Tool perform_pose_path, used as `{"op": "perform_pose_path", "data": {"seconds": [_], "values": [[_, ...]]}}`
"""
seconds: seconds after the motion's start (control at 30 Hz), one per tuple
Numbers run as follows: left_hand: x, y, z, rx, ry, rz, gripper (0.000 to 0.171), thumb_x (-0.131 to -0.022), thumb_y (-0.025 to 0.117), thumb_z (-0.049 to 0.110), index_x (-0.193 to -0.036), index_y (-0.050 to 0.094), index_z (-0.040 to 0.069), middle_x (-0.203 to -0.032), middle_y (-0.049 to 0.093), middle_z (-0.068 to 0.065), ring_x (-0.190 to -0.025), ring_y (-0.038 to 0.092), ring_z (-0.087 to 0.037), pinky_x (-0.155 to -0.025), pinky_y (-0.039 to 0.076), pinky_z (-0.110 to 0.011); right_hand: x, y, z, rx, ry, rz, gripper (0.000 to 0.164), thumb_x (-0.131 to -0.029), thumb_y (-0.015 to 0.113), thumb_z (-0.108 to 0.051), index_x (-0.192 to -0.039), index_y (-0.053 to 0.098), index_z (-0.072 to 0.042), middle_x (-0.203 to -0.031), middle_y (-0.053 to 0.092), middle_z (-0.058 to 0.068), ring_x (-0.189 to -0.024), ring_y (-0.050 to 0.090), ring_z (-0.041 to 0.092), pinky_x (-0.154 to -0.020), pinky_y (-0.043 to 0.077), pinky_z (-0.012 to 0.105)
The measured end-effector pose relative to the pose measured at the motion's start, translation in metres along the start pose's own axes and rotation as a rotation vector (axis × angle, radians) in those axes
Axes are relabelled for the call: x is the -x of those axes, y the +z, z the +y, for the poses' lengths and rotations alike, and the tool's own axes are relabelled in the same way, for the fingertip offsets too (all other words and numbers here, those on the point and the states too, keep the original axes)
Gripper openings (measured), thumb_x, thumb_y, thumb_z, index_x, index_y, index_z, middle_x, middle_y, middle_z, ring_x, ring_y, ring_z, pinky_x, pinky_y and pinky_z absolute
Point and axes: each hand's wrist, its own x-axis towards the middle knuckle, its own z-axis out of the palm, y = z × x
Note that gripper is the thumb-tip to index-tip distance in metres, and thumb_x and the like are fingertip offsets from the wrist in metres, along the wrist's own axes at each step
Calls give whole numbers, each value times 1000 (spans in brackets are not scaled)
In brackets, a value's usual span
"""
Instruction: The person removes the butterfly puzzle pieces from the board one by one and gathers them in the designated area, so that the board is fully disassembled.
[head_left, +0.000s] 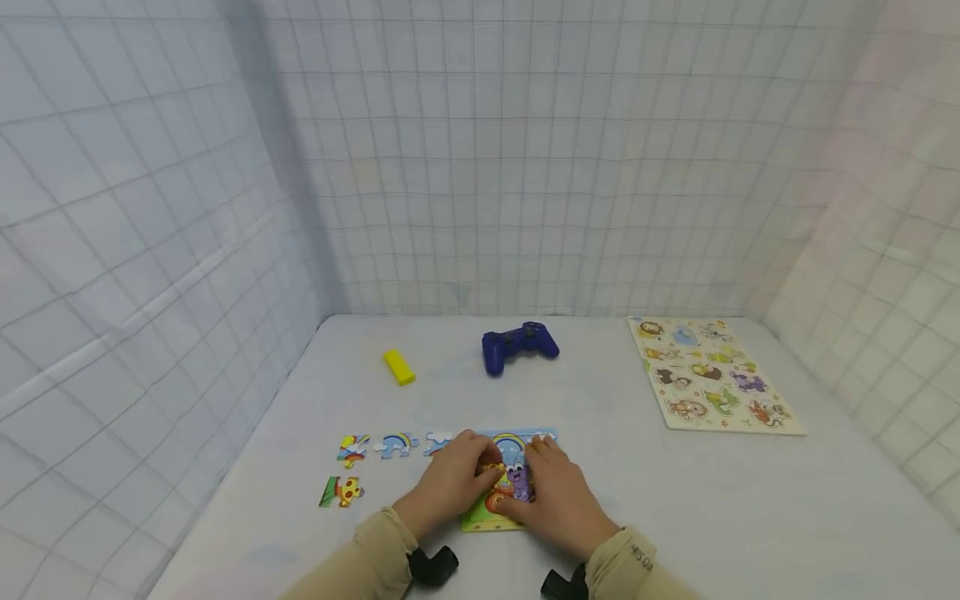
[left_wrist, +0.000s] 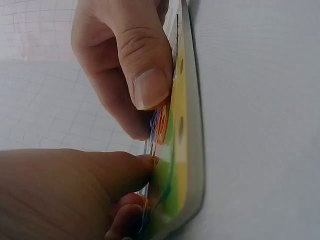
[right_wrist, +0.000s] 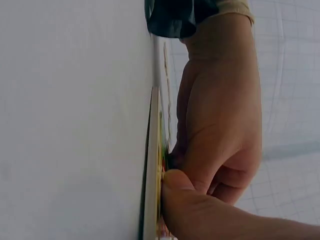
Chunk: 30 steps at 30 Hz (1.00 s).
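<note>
A colourful picture puzzle [head_left: 491, 523] in a shallow tray lies in front of the person, with a rainbow and a purple figure on it. The left hand [head_left: 453, 475] rests at its left side, fingers bent, thumb and fingertips touching the picture. I cannot tell whether they pinch a piece. From the right, the right hand [head_left: 558, 496] lies across the picture, fingers reaching forward and thumb [left_wrist: 150, 87] pressing near the front edge. Beside the left hand is a loose cloud piece [head_left: 437, 442], partly covered. Further left lie a rainbow piece [head_left: 396, 445], another colourful piece [head_left: 352, 450] and a giraffe piece [head_left: 342, 492].
A dark blue game controller [head_left: 519, 343] and a yellow block [head_left: 399, 367] lie further back on the white table [head_left: 720, 508]. At the back right is a flat animal puzzle board [head_left: 708, 375]. Grid-patterned white cloth walls [head_left: 510, 167] enclose the back and sides.
</note>
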Motion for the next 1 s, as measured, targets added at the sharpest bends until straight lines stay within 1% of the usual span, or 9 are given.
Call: {"op": "perform_pose_path", "data": {"seconds": [0.07,0.13,0.27,0.37,0.47,0.57,0.67,0.87,1.0], "values": [[0,2,1,-6,12,32,13,-94,76,24,-103,69,16,-95,58,4,-86,57,-9,-72,50,-27,1,-4,1,25,31,1,102,-83,75,-66,-147,47,9,-155,42,31,-149,34,46,-112,36,65],[0,3,1,-14,12,53,13,-94,76,25,-102,70,17,-94,58,4,-85,57,-8,-71,49,-26,2,-9,1,46,39,-11,105,-83,75,-67,-147,47,10,-156,41,31,-150,32,46,-113,36,64],[-2,5,2,-30,3,71,12,-94,75,27,-102,71,19,-92,57,6,-81,54,-6,-69,46,-25,3,-15,3,79,49,-14,101,-82,76,-66,-145,51,9,-155,42,31,-150,34,46,-113,37,63],[-4,8,2,-39,3,77,10,-95,74,28,-101,71,20,-90,56,7,-78,51,-5,-66,44,-24,3,-15,5,124,51,-29,96,-85,72,-65,-143,53,8,-156,42,30,-149,33,47,-112,36,63],[-6,10,2,-44,7,85,9,-96,74,28,-100,71,20,-89,55,8,-76,49,-4,-65,43,-23,6,-15,4,141,51,-63,92,-91,67,-63,-144,51,10,-158,37,31,-151,29,47,-115,31,65],[-6,11,1,-48,8,89,9,-96,74,28,-99,70,20,-89,54,8,-76,49,-3,-64,42,-23,9,-12,3,130,60,-86,91,-95,63,-62,-147,46,11,-161,31,32,-154,21,48,-118,24,66],[-5,11,1,-44,9,93,9,-97,73,28,-100,69,20,-90,55,8,-76,50,-3,-64,43,-23,11,-12,1,124,64,-86,91,-96,62,-61,-148,45,11,-162,28,32,-155,18,48,-119,23,65],[-4,11,3,-33,-3,91,10,-99,70,29,-105,68,20,-95,61,8,-79,54,-3,-66,47,-24,12,-12,-1,120,44,-78,90,-95,63,-60,-147,46,11,-161,29,33,-154,20,48,-119,23,65],[-5,11,4,-4,-13,95,10,-100,69,28,-106,69,20,-94,67,9,-79,58,-3,-66,48,-25,12,-13,-1,105,45,-83,89,-96,63,-59,-148,45,12,-162,28,33,-154,19,49,-119,23,65]]}}
